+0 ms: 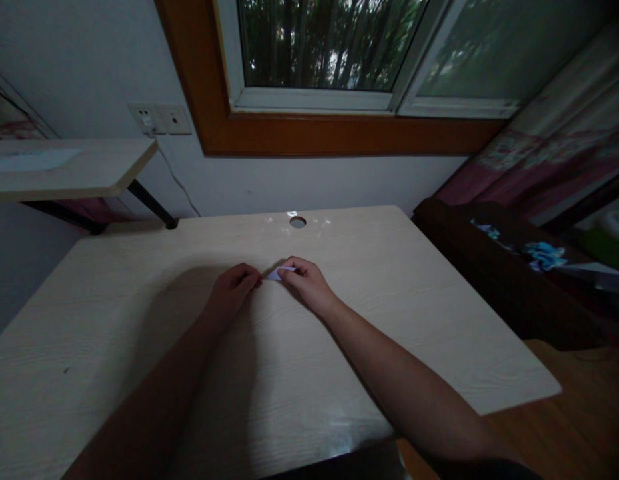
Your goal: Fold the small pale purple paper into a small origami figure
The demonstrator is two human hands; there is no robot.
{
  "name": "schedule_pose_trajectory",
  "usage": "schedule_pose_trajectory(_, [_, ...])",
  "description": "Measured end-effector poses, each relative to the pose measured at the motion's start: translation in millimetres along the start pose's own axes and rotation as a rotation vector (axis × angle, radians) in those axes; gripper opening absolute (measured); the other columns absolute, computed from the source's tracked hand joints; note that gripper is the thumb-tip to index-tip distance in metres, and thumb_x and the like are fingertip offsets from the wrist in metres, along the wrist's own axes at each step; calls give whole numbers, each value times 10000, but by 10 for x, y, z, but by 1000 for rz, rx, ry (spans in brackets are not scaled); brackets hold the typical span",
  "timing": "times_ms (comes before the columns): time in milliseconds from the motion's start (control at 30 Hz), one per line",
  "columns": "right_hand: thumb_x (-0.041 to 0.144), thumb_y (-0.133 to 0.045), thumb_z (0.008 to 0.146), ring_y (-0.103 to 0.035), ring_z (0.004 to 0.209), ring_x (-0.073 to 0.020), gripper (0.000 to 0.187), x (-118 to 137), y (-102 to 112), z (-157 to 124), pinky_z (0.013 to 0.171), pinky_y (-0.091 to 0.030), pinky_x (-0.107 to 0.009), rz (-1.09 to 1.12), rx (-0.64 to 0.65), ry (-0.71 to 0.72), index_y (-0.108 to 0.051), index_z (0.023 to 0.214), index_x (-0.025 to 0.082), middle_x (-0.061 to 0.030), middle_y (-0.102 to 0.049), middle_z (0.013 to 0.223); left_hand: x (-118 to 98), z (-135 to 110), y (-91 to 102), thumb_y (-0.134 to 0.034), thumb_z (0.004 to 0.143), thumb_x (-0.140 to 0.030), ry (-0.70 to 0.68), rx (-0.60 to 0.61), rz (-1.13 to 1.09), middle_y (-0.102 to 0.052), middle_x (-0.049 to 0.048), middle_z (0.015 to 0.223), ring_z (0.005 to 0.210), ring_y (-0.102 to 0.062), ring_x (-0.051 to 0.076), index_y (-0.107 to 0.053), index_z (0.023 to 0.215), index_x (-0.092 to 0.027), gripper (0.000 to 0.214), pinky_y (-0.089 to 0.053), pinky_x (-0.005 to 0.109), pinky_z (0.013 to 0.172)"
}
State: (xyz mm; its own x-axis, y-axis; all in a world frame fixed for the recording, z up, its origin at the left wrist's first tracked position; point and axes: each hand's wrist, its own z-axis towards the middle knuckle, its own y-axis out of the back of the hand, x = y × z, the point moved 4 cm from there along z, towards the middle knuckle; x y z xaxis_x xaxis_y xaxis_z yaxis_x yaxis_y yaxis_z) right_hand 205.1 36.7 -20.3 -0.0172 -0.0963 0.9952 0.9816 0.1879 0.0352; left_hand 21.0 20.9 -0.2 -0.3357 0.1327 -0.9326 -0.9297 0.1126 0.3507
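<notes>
Between my hands, just above or on the pale wooden desk [339, 347], is a small folded piece of white paper [274, 274] with a pointed left end. My right hand [305, 280] grips its right part, thumb on top and fingers behind. At the pointed tip, my left hand [235, 285] is closed in a pinch, thumb against the bent index finger. The left fingertips meet the tip of the paper. Part of the paper is hidden behind the right thumb and fingers.
A round cable hole [298, 222] lies near the desk's back edge. On the left stands a raised shelf [134, 163] on black legs. A white cord [174, 175] hangs from the wall socket [148, 120]. Dark furniture with blue items [544, 255] stands to the right.
</notes>
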Motion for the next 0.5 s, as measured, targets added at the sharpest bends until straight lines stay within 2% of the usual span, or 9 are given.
schedule_pose_trajectory(100, [356, -658, 807, -506, 641, -124, 189, 40, -28, -8, 626, -375, -248, -45, 27, 31, -660, 777, 170, 10, -601, 698, -12, 6, -35, -562, 837, -399, -19, 51, 77, -662, 17, 755, 729, -582, 166, -660, 785, -169, 255, -435, 250, 682])
schedule_pose_trajectory(233, [374, -662, 816, -527, 667, -133, 204, 81, -60, -13, 658, -400, -265, -93, 54, 67, -684, 775, 175, -1, -630, 722, 18, 11, -65, -589, 841, -430, -36, 109, 101, -656, 10, 709, 690, -575, 156, -666, 738, -167, 293, -422, 249, 669])
schedule_pose_trajectory(500, [387, -714, 784, -580, 721, -155, 215, 52, -42, 18, 719, -434, -303, 87, 11, 56, -703, 797, 172, -29, -680, 777, 60, 3, -63, -600, 841, -379, -32, 139, 17, -681, 22, 707, 699, -607, 160, -679, 710, -164, 264, -440, 253, 689])
